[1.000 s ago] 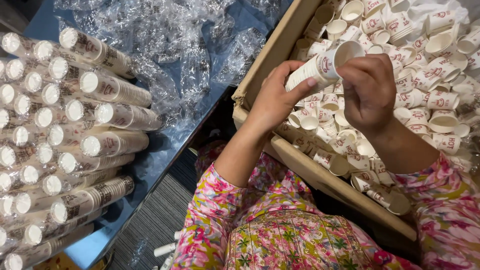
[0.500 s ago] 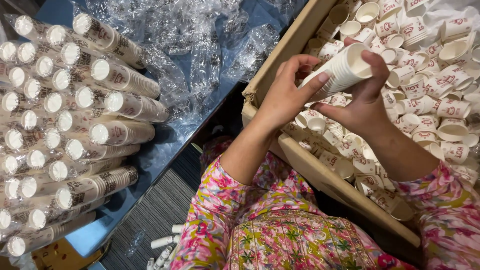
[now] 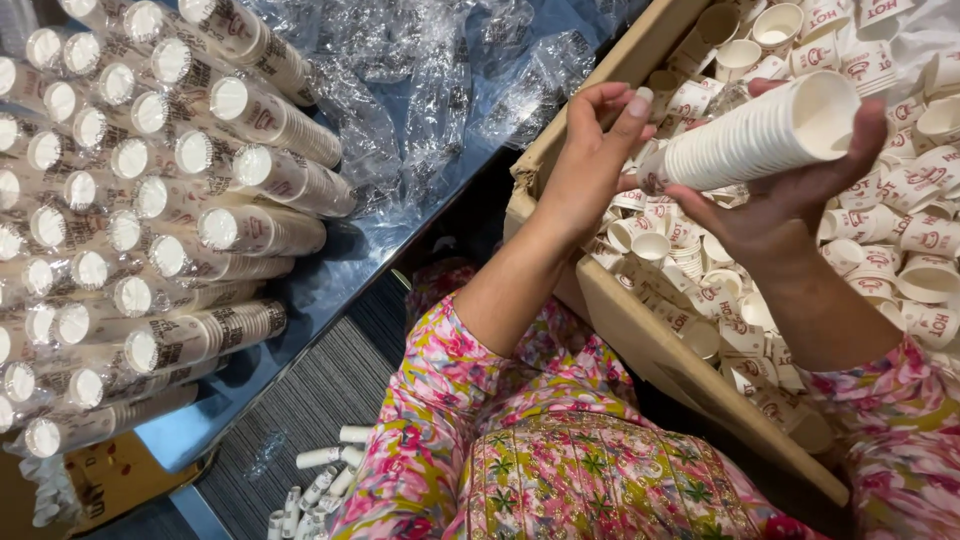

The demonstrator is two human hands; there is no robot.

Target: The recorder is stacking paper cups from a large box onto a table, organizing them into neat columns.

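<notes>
Right hand (image 3: 790, 200) cradles nested cup stack (image 3: 750, 140) loosely over cardboard box (image 3: 650, 340) at 3 o'clock, left hand (image 3: 590, 150) fingertips on its base end; keep stack level, press square

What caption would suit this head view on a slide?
Right hand holds a stack of nested white paper cups, left hand at its base, above a cardboard box of loose cups.

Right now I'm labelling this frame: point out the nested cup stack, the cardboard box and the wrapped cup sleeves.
nested cup stack (image 3: 750, 140), head view, ribbed side
cardboard box (image 3: 660, 350), head view, near wall
wrapped cup sleeves (image 3: 200, 335), head view, one sleeve's side
</notes>
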